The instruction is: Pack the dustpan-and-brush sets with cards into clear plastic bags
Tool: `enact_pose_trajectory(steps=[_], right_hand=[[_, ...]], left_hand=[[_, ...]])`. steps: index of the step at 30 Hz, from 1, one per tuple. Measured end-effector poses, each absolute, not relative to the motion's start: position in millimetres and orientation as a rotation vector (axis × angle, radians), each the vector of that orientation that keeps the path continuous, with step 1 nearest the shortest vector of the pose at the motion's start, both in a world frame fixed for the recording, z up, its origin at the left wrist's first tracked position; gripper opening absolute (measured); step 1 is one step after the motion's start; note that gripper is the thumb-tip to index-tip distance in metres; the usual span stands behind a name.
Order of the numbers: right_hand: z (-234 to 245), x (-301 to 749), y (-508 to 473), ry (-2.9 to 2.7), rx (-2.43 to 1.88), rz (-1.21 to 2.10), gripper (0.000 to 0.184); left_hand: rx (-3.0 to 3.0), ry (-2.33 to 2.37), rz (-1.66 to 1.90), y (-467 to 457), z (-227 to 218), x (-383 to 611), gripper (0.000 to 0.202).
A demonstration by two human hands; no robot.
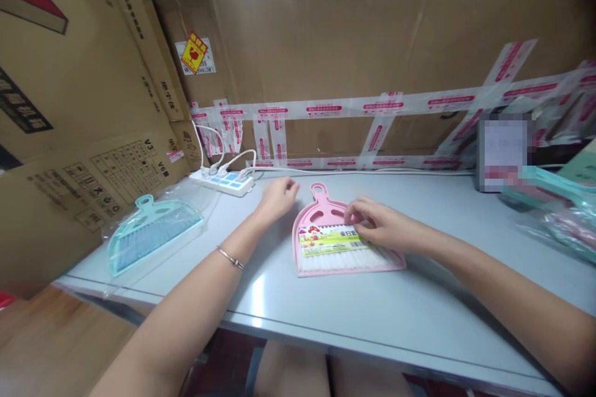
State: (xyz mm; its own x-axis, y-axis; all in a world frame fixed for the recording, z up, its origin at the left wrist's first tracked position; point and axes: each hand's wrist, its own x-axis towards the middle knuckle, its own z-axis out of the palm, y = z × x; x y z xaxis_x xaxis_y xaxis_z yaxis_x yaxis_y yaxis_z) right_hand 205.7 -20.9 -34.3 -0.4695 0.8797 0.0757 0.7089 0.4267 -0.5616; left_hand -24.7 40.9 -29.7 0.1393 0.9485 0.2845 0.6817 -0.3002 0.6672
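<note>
A pink dustpan (pixel 302 270) lies on the grey table, its looped handle pointing away from me. A brush with white bristles (pixel 335 260) rests in it, under a printed label card (pixel 326 242) with red mushrooms. My right hand (pixel 379 221) is over the dustpan's right side, thumb and fingers closed at the card's upper right edge. Part of the card and brush is hidden beneath that hand. Left of the handle, my left hand (pixel 278 195) hovers with curled fingers, apart from the dustpan. Nothing shows in it.
A bagged turquoise dustpan with brush (pixel 156 232) lies at the left. Behind it is a white power strip (pixel 223 181) with plugged cables. Tall cardboard boxes (pixel 326 25) wall the back and left. A blurred-screen device (pixel 503 152) and bagged turquoise items (pixel 570 211) are at the right.
</note>
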Motion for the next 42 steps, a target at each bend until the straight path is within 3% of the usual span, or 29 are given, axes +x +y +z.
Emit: enact_pose_trajectory(steps=[3,6,9,12,16,19,22,25,28,32,35,39,42], right_hand=[[-37.3,205.7,-19.3,-2.281,-1.415,0.58,0.021],[-38.9,208.7,-15.6,-2.143,-1.467,0.493,0.025],[-39.4,213.3,-12.4,-2.051,-1.571,0.572,0.035],[-36.5,216.0,-12.8,-2.068,-1.714,0.78,0.047],[-30.8,215.5,-15.8,-2.103,-1.814,0.981,0.044],[-30.3,215.1,-15.2,-2.064,-1.803,1.003,0.042],[-32.2,216.6,-13.1,-2.072,-1.759,0.977,0.042],[-34.0,217.5,-11.5,-2.06,-1.719,0.996,0.043],[-32.6,216.4,-10.9,-1.88,-1.642,1.183,0.045],[-19.6,228.2,-10.4,-1.581,-1.428,1.52,0.053],[-3.6,263.2,-9.5,-1.49,-1.415,1.472,0.055],[12.8,323.3,-10.5,-1.333,-1.517,1.229,0.055],[19.7,339.4,-19.4,-1.2,-1.457,1.225,0.062]], left_hand=[[2.088,1.807,1.14,34.3,6.5,-65.8,0.023],[1.992,2.447,1.18,15.2,34.7,-121.1,0.028],[1.811,2.831,0.758,-6.4,38.1,-169.3,0.042],[1.768,2.92,0.292,-17.2,22.0,-197.8,0.052],[1.831,2.949,0.095,-18.9,1.7,-214.6,0.024],[1.87,3.044,0.196,-23.4,5.7,-211.9,0.021],[2.007,3.161,0.745,-31.4,26.5,-185.4,0.029],[2.422,2.791,1.293,-30.2,50.2,-135.7,0.026],[2.724,2.196,1.57,-13.1,60.6,-82.0,0.023],[2.83,1.701,1.796,17.3,42.4,-38.1,0.02],[2.875,1.594,1.632,31.7,13.8,-30.8,0.019],[2.866,1.614,1.188,36.2,-14.5,-30.0,0.015],[2.828,1.608,0.876,35.6,-22.6,-23.2,0.015]])
